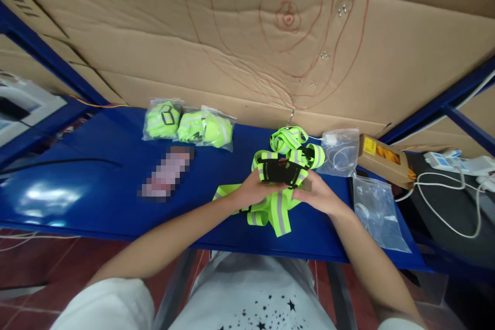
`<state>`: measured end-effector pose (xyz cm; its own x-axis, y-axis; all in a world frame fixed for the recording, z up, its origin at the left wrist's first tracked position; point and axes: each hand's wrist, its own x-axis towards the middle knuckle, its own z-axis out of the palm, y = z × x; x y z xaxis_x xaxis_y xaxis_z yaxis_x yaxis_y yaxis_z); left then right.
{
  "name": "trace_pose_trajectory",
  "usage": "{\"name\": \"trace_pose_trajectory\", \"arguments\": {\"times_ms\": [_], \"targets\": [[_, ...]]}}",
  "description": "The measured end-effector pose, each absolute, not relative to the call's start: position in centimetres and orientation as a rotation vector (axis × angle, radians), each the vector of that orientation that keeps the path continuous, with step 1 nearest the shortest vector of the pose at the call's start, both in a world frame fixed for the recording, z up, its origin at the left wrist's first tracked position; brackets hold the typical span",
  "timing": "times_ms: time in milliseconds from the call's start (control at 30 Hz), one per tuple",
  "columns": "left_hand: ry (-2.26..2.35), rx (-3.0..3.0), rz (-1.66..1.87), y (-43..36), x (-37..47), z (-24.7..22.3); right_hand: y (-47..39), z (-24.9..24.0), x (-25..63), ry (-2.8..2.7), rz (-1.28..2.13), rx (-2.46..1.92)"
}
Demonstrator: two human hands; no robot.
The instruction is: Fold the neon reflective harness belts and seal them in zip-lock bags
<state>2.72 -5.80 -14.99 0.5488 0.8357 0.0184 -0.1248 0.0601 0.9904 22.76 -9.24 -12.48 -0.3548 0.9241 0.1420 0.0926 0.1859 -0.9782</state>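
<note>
Just right of the middle of the blue table, a fluorescent yellow-green reflective strap harness (pixel 281 211) with grey stripes and black parts is between my hands. My left hand (pixel 250 188) grips its left side, fingers partly behind the straps. On the other side, my right hand (pixel 317 194) is closed around the bundle, thumb toward the middle. A black panel (pixel 281 171) of the harness faces up between the hands, and loose bands hang toward the table's front edge. Behind it lies a rolled bundle of the same strap (pixel 289 138).
Clear bags with folded yellow-green straps (pixel 164 119) stand at the back left. A blurred-out flat item (pixel 166 174) lies in front of them. To the right are clear plastic bags (pixel 375 211), an open cardboard box (pixel 386 160) with orange contents, and white cables (pixel 444 227).
</note>
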Motion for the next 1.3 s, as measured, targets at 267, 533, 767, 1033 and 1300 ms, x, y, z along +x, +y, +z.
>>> {"name": "trace_pose_trajectory", "arguments": {"times_ms": [267, 533, 767, 1033, 1300], "targets": [[0.467, 0.907, 0.589, -6.0, 2.3, -12.8, -10.9, -9.2, 22.0, -1.454, 1.127, -1.185], [0.120, 0.867, 0.231, -7.5, 0.8, -9.8, -12.1, -6.1, 23.2, -1.670, 0.763, -1.049], [0.178, 0.870, 0.282, -7.8, 1.2, -10.1, -11.4, -7.3, 24.6, -2.109, 0.242, -0.900], [0.379, 0.732, 0.347, -6.7, 2.0, -13.4, -9.7, -13.7, 25.5, -2.234, 0.113, -1.097], [0.619, 0.746, 0.474, -5.4, 2.3, -13.5, -9.0, -13.5, 24.4, -1.730, 0.998, -0.934]]}}
